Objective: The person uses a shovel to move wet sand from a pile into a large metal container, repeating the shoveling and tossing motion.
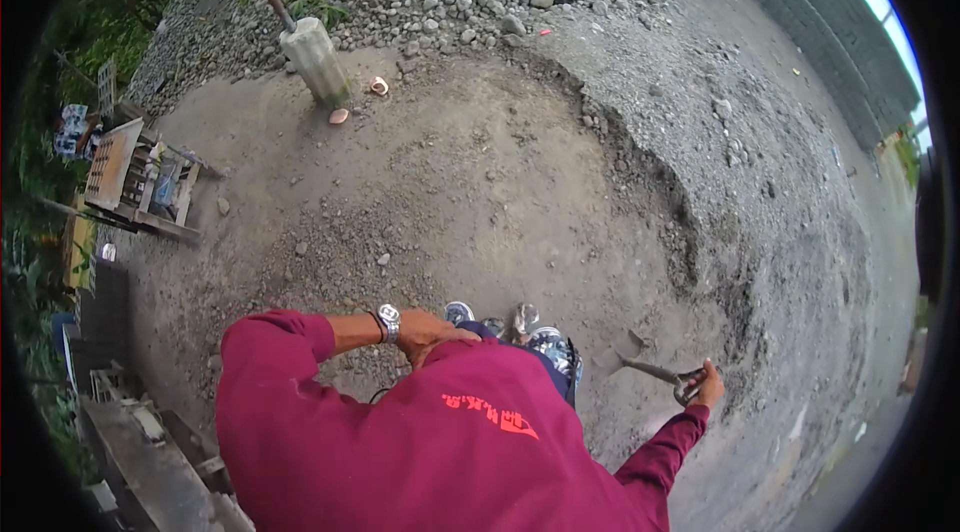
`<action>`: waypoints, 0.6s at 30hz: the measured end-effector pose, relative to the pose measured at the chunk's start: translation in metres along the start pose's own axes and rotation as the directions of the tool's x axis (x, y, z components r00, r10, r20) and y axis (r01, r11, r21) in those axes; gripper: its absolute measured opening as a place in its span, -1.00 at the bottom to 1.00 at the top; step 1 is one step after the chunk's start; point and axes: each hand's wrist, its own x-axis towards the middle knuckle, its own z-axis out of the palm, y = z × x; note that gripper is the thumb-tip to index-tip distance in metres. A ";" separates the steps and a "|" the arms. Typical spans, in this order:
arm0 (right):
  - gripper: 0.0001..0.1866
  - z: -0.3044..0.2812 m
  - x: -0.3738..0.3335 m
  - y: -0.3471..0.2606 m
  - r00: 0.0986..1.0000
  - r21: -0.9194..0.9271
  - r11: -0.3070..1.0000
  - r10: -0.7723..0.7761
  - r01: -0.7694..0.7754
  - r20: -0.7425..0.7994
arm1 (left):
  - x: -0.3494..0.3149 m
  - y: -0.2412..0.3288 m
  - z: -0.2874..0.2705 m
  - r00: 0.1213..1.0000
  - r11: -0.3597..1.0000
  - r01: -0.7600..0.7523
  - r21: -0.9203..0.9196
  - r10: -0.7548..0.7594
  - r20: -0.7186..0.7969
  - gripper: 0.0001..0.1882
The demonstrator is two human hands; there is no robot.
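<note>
My right hand (710,387) is closed round the dark grip of a shovel (652,370), out to the right of my body. The shovel's shaft slants down and away to the left, and its blade rests at the dirt beside my right shoe (545,334). At the front of my waist my left hand (425,332), with a silver watch (389,320) on its wrist, is closed on the hem of my maroon shirt (430,432). Some of its fingertips are hidden by the cloth.
A gravel bank (740,182) with a crumbling edge runs along the right. Stones lie heaped at the far side, near a concrete post (316,62) with a rusty pole. A wooden stand (150,182) is at left, planks (140,462) at lower left, a block wall (820,32) far right.
</note>
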 end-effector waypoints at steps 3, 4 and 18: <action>-0.69 0.008 0.019 -0.008 0.994 -0.005 0.998 0.064 -0.064 0.085 | -0.002 -0.006 0.010 0.995 0.999 0.029 -0.017 -0.030 -0.093 0.21; -0.70 0.014 0.029 -0.012 0.990 0.017 0.994 0.105 -0.107 0.092 | -0.003 -0.003 0.010 0.992 0.998 0.069 -0.005 -0.069 -0.108 0.22; -0.72 0.284 -0.020 -0.025 0.894 -0.327 0.942 0.079 0.079 0.442 | -0.012 0.015 0.084 0.757 0.818 0.373 -0.437 -0.541 -0.367 0.27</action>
